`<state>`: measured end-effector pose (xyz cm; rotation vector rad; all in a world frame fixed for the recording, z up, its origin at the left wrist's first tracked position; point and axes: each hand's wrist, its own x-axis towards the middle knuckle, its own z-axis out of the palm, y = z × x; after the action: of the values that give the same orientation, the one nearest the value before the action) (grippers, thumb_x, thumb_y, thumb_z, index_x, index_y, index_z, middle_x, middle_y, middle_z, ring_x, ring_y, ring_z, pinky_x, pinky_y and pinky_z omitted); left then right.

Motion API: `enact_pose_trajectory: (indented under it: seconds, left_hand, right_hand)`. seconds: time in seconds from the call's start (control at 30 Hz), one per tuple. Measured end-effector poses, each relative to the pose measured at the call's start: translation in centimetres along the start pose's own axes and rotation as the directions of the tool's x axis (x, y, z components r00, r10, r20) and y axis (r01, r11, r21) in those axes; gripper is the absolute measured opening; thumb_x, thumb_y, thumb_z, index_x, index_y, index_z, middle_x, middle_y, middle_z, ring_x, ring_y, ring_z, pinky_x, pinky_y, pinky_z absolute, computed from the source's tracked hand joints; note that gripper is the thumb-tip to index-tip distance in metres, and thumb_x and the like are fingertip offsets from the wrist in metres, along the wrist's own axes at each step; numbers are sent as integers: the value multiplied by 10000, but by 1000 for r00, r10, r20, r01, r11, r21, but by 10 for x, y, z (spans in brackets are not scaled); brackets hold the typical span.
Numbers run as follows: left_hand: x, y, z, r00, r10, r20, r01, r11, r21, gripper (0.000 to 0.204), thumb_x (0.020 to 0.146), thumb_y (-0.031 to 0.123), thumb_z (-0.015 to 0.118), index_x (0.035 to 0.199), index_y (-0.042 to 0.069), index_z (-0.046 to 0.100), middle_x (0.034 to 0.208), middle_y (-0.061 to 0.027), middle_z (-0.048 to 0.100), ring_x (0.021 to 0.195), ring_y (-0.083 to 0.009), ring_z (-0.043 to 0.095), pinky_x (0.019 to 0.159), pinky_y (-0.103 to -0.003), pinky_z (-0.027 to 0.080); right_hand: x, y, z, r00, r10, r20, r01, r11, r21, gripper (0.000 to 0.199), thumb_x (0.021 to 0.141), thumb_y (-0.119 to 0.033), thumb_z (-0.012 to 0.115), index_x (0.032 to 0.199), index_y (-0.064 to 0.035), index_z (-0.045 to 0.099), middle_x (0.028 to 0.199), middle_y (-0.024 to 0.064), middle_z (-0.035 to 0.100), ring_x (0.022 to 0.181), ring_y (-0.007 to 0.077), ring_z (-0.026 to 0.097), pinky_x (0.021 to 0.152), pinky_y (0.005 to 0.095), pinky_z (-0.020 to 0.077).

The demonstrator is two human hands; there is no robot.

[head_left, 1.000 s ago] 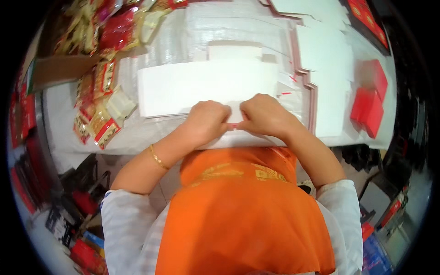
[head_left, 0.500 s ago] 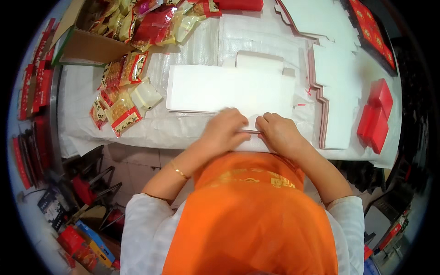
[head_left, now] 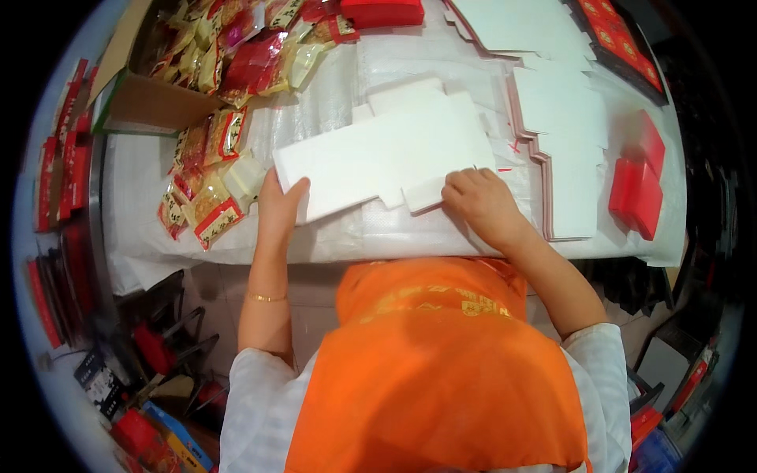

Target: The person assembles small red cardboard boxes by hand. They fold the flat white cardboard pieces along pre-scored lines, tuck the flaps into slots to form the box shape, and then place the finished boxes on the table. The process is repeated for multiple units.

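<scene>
1. White woven sheeting covers the bench (head_left: pixel 331 236), which runs left to right in front of the person.
2. On it lies a flat white card blank (head_left: pixel 386 154), long axis left-right and tilted, its right end farther away.
3. Left hand (head_left: pixel 277 206) rests on the blank's near-left edge, fingers spread flat, gripping nothing.
4. Right hand (head_left: pixel 477 201) is curled, fingertips pinching a small flap at the near-right edge (this hand sits closer to the fold).
5. Glossy snack packets (head_left: pixel 206 177) lie at the left, stacked blanks (head_left: pixel 564 126) and red boxes (head_left: pixel 637 185) at the right.
</scene>
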<state>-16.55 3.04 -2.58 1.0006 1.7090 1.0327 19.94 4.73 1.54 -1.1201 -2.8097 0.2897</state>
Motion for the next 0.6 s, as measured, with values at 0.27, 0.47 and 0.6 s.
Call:
enact_pose_trajectory:
  seconds: [0.27,0.47,0.6]
  left_hand:
    - [-94,30,47,986,-145,81,165,898,-408,571,896,-44,568,1426,-57,356,1335,-136,554,1203,-211,563,1034,-344,457]
    - [-164,44,55,898,-72,435,180,961,-212,409,921,14,576,1325,-26,525,1203,-83,637,1100,-156,607,941,-320,501]
    - [-124,20,7,826,-13,563,-268,871,413,282,841,24,682,1123,26,683,962,-78,695,925,-217,664,822,-337,530]
  right_hand:
    - [11,-42,22,941,96,-325,-30,979,204,570,761,-51,693,1312,8,560,1179,177,616,1057,358,599,932,433,484]
    - [5,-32,59,900,44,-433,27,987,156,425,791,-52,604,1211,10,616,1036,108,579,921,273,572,806,369,488]
    - [-9,-22,57,892,62,-448,29,980,195,398,781,-37,630,1178,-18,660,1021,104,614,907,279,596,802,363,517]
